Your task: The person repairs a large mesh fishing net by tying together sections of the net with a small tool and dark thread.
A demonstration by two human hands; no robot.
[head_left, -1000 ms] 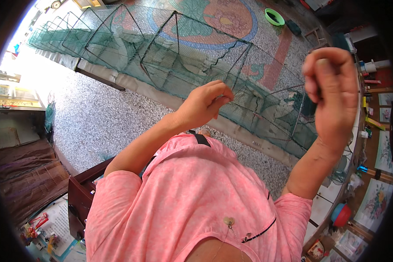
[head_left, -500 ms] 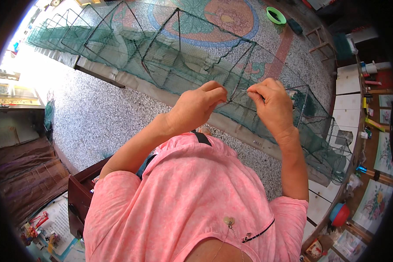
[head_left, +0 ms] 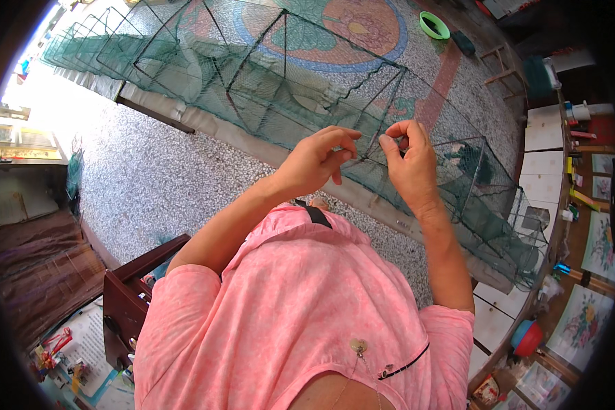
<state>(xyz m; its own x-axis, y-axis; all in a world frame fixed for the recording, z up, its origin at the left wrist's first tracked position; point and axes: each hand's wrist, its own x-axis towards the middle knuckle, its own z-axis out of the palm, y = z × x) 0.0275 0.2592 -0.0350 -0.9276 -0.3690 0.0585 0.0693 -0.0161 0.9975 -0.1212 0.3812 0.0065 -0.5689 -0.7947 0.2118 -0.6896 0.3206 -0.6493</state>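
A long green mesh net trap (head_left: 273,102) on dark rod frames stretches across in front of me, from the far left to the near right. My left hand (head_left: 319,158) is over its near edge, open, with the index finger stretched toward the right and the thumb apart below it. Close by on the right, my right hand (head_left: 411,154) is raised at a frame corner, its thumb and index finger pinched together. Anything between those fingertips is too small or hidden to make out. A dark frame rod (head_left: 383,113) of the trap rises behind the gap between my hands.
Under the trap runs a pale, low bench-like ledge (head_left: 219,130). A green basin (head_left: 434,25) stands on the speckled floor at the far right, near a wooden stool frame (head_left: 502,66). A dark red drawer (head_left: 126,307) is at my left, a cluttered shelf (head_left: 560,253) at my right.
The left fingers have spread from a closed pinch. My right hand has shifted slightly left and turned upward; the thin, needle-like piece seen at its fingertips earlier no longer shows.
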